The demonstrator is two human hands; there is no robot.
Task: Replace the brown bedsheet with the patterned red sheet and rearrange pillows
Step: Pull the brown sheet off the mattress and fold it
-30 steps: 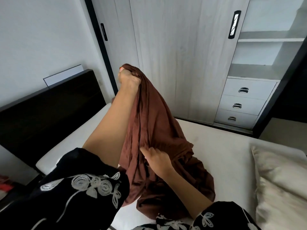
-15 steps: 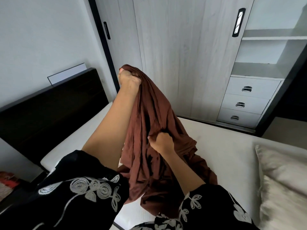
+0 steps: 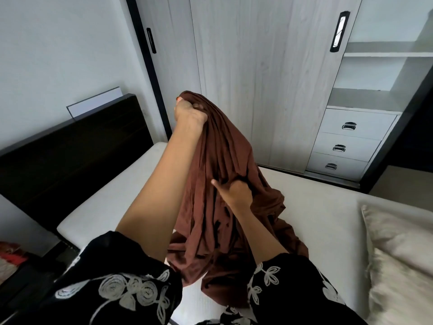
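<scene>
Left hand (image 3: 190, 113) fisted on brown bedsheet (image 3: 225, 160) top, frame centre; sheet hangs vertical below it. Right hand (image 3: 236, 191) clutches folds mid-length, nearer pile on mattress (image 3: 328, 207).

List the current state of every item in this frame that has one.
Brown bedsheet: bunched, lifted off the bed, lower end on the mattress.
Left hand: fist shut on the sheet's top.
Right hand: gripping the sheet midway.
White mattress: bare.
Grey wardrobe door: closed.
Three white drawers: closed.
</scene>
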